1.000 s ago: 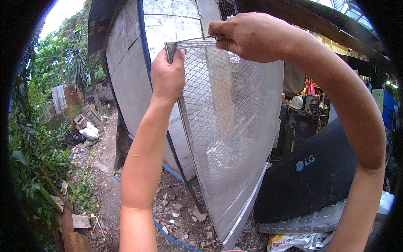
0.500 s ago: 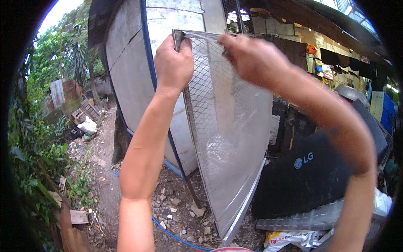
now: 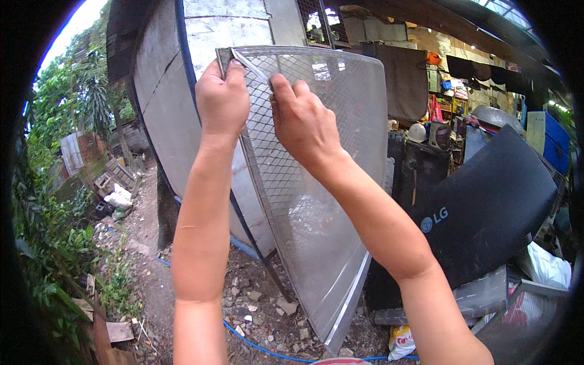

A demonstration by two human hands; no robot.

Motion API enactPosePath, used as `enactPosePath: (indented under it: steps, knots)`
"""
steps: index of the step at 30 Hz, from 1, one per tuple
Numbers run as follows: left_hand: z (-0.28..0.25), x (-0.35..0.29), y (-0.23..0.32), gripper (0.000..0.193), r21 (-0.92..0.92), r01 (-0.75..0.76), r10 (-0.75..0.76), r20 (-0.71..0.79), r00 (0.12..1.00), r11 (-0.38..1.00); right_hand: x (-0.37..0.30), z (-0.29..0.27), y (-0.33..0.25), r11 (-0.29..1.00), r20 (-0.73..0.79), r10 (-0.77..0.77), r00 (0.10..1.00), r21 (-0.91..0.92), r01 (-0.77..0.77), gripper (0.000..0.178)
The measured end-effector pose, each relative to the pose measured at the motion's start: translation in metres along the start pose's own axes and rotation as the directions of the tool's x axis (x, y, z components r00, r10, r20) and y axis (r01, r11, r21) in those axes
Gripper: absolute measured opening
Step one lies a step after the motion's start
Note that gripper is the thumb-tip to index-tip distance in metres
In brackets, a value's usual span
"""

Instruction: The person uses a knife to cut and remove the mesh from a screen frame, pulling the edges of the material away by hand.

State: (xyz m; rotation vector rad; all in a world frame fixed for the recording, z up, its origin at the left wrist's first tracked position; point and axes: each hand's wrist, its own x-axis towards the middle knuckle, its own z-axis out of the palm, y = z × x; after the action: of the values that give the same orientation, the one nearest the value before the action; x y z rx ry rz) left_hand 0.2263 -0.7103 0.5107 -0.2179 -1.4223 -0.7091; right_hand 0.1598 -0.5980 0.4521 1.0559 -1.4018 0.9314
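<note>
Grey mesh panel (image 3: 304, 207) spreading below the fingers (image 3: 281, 89), top corner gripped in the left hand (image 3: 224, 103); pale strip (image 3: 250, 66) slanting from that corner, pinched now by the right hand (image 3: 307, 121), fingertips curled; rubble (image 3: 252, 296) well below both.

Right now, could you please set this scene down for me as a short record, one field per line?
Left hand: grips the upper left corner of the mesh panel
Right hand: fingers closed on a pale strip, in front of the mesh
Strip: slants from near that corner down to the right hand
Panel: framed, held up, diamond pattern visible
Behind, left: pale wall
Right side: curved black panel, white sack
Ground: stone rubble, blue hose
</note>
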Motion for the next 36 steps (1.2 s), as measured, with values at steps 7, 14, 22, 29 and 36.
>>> enactPosePath:
  steps: [7, 14, 22, 29, 36]
  knots:
    - [0.004, -0.005, 0.007, 0.025, -0.017, 0.062, -0.062, -0.016, 0.998, 0.998, 0.007, 0.014, 0.003, 0.958, -0.154, 0.226, 0.962, 0.213, -0.191, 0.032]
    - [-0.012, -0.002, -0.004, 0.021, 0.034, 0.083, -0.082, -0.018, 0.996, 0.996, 0.01, -0.027, 0.02, 0.969, 0.201, -0.009, 0.98, 0.244, -0.041, 0.046]
    - [-0.008, -0.005, 0.006, 0.022, 0.084, 0.05, -0.05, -0.008, 0.999, 0.995, 0.052, -0.076, 0.017, 0.925, 0.301, -0.266, 0.916, -0.19, 0.331, 0.033]
    - [-0.008, -0.005, 0.006, 0.021, 0.11, 0.018, -0.018, 0.0, 1.0, 0.994, 0.066, -0.084, 0.014, 0.886, 0.42, -0.218, 0.881, -0.293, 0.359, 0.035]
    - [-0.008, -0.006, 0.007, 0.02, 0.112, -0.008, 0.007, 0.01, 1.0, 0.994, 0.07, -0.083, 0.019, 0.881, 0.392, -0.288, 0.874, -0.25, 0.402, 0.034]
